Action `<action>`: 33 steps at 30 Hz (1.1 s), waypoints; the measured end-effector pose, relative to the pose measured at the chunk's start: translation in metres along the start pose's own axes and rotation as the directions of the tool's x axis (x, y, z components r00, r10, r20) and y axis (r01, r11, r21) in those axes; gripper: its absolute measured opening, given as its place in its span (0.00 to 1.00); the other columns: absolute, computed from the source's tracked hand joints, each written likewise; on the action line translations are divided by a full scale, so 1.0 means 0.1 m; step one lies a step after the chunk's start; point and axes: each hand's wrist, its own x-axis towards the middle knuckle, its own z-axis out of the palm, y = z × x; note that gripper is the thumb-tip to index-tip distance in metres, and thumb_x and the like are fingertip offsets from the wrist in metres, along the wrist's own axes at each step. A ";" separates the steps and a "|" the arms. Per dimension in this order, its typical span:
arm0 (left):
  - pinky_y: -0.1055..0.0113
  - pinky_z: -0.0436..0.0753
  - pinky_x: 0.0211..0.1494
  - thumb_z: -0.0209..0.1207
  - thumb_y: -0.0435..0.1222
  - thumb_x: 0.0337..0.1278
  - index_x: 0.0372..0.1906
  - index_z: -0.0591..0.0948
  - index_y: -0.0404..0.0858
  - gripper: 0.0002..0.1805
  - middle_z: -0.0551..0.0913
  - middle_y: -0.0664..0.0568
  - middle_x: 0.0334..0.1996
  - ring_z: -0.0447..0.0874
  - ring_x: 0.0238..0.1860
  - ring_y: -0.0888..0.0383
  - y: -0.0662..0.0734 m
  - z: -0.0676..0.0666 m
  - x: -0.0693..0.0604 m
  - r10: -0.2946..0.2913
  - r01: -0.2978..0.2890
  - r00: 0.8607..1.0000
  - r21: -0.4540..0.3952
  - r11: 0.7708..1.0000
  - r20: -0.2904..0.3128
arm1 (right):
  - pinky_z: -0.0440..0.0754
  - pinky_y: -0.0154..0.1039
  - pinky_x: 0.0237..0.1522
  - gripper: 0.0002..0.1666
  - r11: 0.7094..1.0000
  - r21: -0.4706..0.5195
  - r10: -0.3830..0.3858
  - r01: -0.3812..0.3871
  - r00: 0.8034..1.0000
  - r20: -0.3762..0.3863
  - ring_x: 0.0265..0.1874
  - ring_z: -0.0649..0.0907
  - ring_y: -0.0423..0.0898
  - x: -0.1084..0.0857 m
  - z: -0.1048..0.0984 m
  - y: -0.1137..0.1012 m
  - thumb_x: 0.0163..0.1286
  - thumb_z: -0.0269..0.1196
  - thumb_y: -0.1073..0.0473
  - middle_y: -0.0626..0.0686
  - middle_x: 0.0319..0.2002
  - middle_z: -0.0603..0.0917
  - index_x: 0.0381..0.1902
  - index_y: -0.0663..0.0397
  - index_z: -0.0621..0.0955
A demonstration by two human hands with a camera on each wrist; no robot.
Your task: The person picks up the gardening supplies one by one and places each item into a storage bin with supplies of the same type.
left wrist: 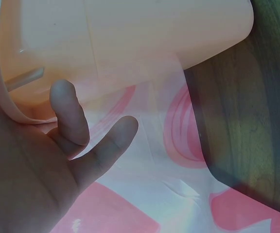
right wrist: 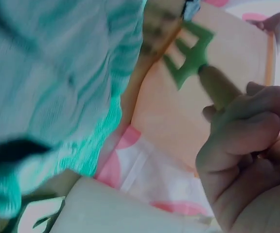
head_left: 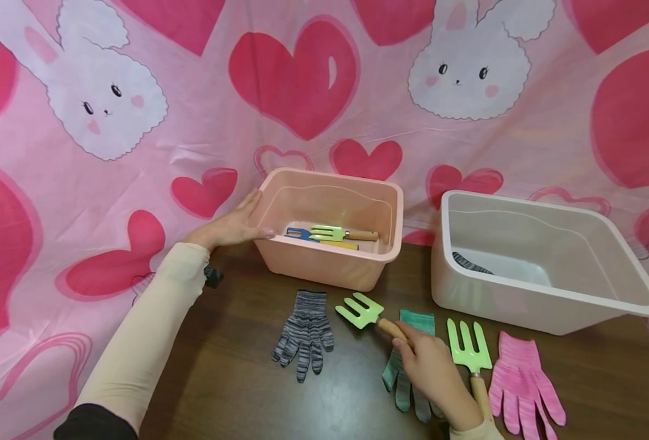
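Observation:
My right hand (head_left: 431, 363) grips the wooden handle of a green three-pronged garden hand fork (head_left: 362, 310), held over the table with its prongs toward the pink bin. Beneath that hand lies a green-and-grey glove (head_left: 419, 321), partly covered. My left hand (head_left: 231, 226) rests at the left front corner of the pink bin (head_left: 324, 260), thumb across the rim; two fingers (left wrist: 120, 133) show extended outside the wall in the left wrist view. Inside this bin are another green hand fork (head_left: 332, 233) and a blue-headed tool with a yellow handle (head_left: 338, 245).
A grey-striped glove (head_left: 305, 330) lies in front of the pink bin. To the right are another green hand fork (head_left: 470, 348) and a pink glove (head_left: 522, 382). Behind them stands a pale grey bin (head_left: 500, 299) containing a dark striped fabric piece (head_left: 470, 264). A patterned cloth hangs behind.

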 end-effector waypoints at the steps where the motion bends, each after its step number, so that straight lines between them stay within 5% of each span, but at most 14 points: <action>1: 0.40 0.52 0.75 0.64 0.63 0.55 0.81 0.35 0.39 0.66 0.34 0.45 0.81 0.33 0.80 0.46 0.00 0.00 0.00 0.000 0.000 1.000 -0.001 1.000 0.000 | 0.81 0.51 0.34 0.20 1.000 0.015 0.002 -0.002 1.000 0.005 0.34 0.84 0.51 0.01 -0.03 0.02 0.69 0.68 0.64 0.58 0.41 0.87 0.58 0.62 0.83; 8: 0.39 0.53 0.74 0.65 0.63 0.53 0.81 0.35 0.40 0.67 0.34 0.45 0.81 0.33 0.80 0.45 0.02 0.00 0.00 -0.009 0.009 1.000 -0.013 1.000 0.004 | 0.83 0.55 0.45 0.19 0.990 0.093 -0.106 0.108 0.994 -0.027 0.47 0.86 0.53 0.02 -0.25 0.15 0.72 0.65 0.62 0.55 0.51 0.87 0.59 0.57 0.84; 13: 0.38 0.53 0.74 0.65 0.63 0.52 0.81 0.34 0.41 0.67 0.34 0.45 0.81 0.33 0.80 0.45 0.02 0.00 0.00 -0.018 0.018 1.000 -0.016 1.000 0.002 | 0.81 0.42 0.37 0.18 0.973 0.138 -0.178 0.186 0.982 -0.067 0.37 0.82 0.41 0.05 -0.40 0.18 0.71 0.65 0.64 0.47 0.47 0.87 0.58 0.52 0.84; 19: 0.37 0.55 0.73 0.64 0.64 0.52 0.82 0.34 0.42 0.68 0.34 0.46 0.81 0.34 0.80 0.44 0.02 0.01 0.01 -0.029 0.029 1.000 -0.007 1.000 -0.001 | 0.79 0.33 0.43 0.23 0.939 0.187 -0.281 0.288 0.957 -0.064 0.43 0.82 0.39 0.15 -0.57 0.20 0.73 0.61 0.68 0.42 0.51 0.85 0.62 0.44 0.82; 26: 0.39 0.54 0.74 0.63 0.63 0.54 0.81 0.34 0.41 0.66 0.34 0.46 0.81 0.34 0.80 0.45 0.03 0.01 -0.01 -0.018 0.018 1.000 0.008 1.000 -0.003 | 0.75 0.30 0.43 0.24 0.938 0.205 -0.263 0.281 0.959 -0.110 0.40 0.79 0.39 0.26 -0.74 0.15 0.73 0.60 0.70 0.45 0.52 0.84 0.63 0.48 0.81; 33: 0.38 0.55 0.74 0.65 0.63 0.53 0.81 0.34 0.41 0.67 0.34 0.46 0.81 0.34 0.80 0.44 0.03 0.01 -0.01 -0.016 0.016 1.000 0.000 1.000 -0.009 | 0.70 0.35 0.23 0.23 0.892 0.337 -0.281 0.303 0.953 -0.114 0.19 0.71 0.40 0.47 -0.82 0.17 0.73 0.58 0.73 0.44 0.22 0.71 0.63 0.55 0.80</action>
